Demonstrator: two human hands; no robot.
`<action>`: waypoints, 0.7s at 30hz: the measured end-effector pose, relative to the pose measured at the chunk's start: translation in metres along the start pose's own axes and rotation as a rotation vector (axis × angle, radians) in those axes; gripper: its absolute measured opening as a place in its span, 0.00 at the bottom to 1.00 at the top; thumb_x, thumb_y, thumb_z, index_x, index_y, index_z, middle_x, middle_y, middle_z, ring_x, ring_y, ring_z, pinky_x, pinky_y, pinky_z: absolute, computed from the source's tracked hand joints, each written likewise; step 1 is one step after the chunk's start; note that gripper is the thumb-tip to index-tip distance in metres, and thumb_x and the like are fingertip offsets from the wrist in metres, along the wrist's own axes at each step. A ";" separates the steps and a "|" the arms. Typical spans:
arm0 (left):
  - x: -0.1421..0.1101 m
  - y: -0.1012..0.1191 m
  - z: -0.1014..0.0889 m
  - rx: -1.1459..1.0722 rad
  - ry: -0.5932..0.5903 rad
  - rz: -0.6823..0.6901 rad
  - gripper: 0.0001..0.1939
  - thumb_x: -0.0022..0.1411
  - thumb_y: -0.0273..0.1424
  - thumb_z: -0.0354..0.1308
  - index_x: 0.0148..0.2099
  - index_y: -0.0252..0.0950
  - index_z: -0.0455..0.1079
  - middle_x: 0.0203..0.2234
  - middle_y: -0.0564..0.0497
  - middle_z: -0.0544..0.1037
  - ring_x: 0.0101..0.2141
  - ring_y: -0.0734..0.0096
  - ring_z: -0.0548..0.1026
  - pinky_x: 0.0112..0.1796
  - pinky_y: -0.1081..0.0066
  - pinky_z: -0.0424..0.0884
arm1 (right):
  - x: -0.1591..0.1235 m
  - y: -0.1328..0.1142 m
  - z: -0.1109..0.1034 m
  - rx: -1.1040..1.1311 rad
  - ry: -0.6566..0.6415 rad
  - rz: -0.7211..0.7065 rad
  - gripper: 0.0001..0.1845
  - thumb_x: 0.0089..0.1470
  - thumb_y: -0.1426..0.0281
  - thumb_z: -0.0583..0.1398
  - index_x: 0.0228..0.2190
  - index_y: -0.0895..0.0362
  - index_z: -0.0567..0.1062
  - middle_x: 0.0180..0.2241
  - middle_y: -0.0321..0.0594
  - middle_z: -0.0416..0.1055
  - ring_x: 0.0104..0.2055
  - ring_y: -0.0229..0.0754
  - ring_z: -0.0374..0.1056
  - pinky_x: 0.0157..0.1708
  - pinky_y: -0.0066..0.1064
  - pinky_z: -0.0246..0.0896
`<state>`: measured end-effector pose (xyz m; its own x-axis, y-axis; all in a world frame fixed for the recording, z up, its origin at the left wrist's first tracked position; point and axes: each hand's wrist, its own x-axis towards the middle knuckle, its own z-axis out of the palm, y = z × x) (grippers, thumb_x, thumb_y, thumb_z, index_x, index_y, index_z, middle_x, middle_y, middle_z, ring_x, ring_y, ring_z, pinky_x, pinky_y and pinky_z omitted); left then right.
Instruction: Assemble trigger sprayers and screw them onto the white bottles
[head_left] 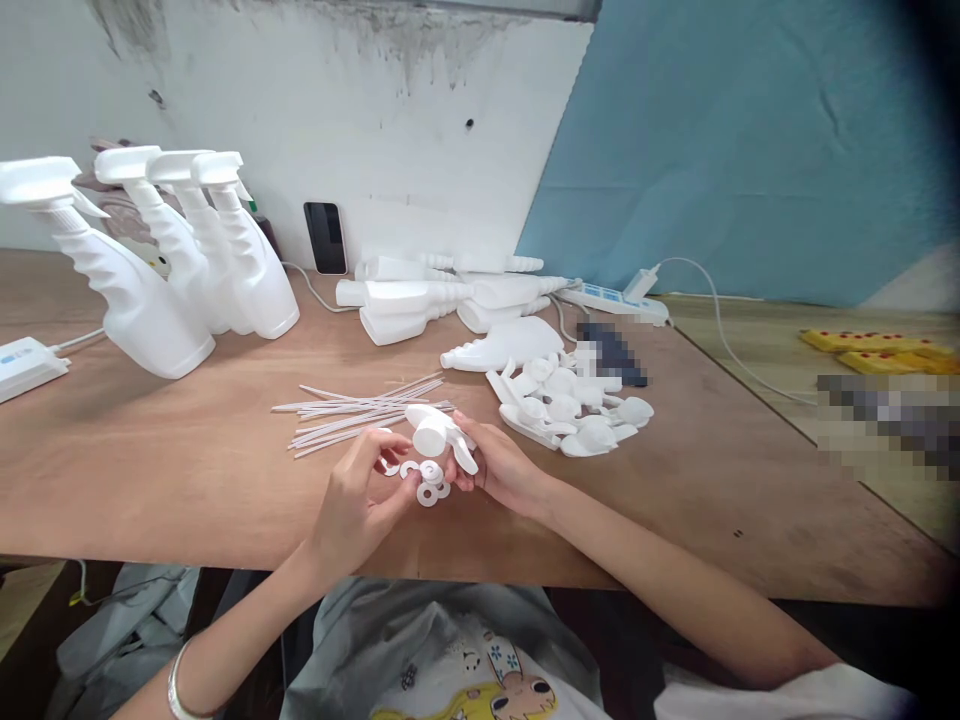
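My right hand is closed round a white spray trigger head, its round collar facing me and its trigger pointing down to the right. My left hand hovers just left of it, thumb and fingers apart, with nothing visible between them. Below the spray head lies a small heap of white ring washers, close to my left thumb. Thin white dip tubes lie in a loose bundle beyond my left hand. More white spray heads are piled to the right, past my right hand.
Several upright bottles with spray heads stand at the left. Bare white bottles lie at the back near a phone leaning on the wall. A power strip with a cable lies behind the pile. The table's front edge is close to me.
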<state>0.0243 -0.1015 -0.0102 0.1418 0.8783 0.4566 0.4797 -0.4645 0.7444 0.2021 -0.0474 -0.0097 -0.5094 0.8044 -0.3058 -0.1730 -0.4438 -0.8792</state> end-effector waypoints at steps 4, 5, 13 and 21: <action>0.016 0.002 0.001 0.223 0.133 0.313 0.12 0.57 0.27 0.58 0.43 0.38 0.62 0.36 0.49 0.67 0.36 0.68 0.69 0.36 0.67 0.68 | 0.002 0.001 -0.002 0.081 -0.002 0.071 0.20 0.60 0.60 0.49 0.26 0.60 0.68 0.14 0.36 0.69 0.14 0.31 0.61 0.14 0.19 0.53; 0.018 0.001 0.002 0.262 0.141 0.349 0.12 0.56 0.27 0.58 0.43 0.39 0.62 0.37 0.48 0.67 0.37 0.67 0.69 0.37 0.66 0.68 | 0.002 0.001 -0.003 0.088 0.000 0.075 0.20 0.61 0.60 0.48 0.26 0.60 0.68 0.14 0.35 0.68 0.14 0.31 0.61 0.14 0.18 0.53; 0.017 -0.008 0.004 0.176 0.169 0.275 0.21 0.55 0.29 0.62 0.50 0.39 0.60 0.45 0.46 0.72 0.49 0.59 0.68 0.49 0.59 0.64 | -0.006 0.005 0.005 -0.186 -0.093 -0.052 0.29 0.57 0.51 0.49 0.22 0.62 0.70 0.17 0.40 0.70 0.15 0.32 0.61 0.16 0.23 0.55; 0.014 -0.012 -0.003 0.109 0.247 0.218 0.16 0.53 0.28 0.63 0.44 0.38 0.66 0.39 0.49 0.74 0.43 0.63 0.71 0.45 0.62 0.66 | -0.009 -0.007 -0.008 -1.169 0.326 -0.608 0.13 0.60 0.68 0.50 0.27 0.58 0.69 0.26 0.39 0.70 0.29 0.39 0.66 0.30 0.29 0.59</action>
<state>0.0181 -0.0837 -0.0111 0.0430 0.6995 0.7133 0.5525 -0.6115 0.5664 0.2140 -0.0484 -0.0041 -0.3598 0.8801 0.3098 0.5967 0.4724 -0.6487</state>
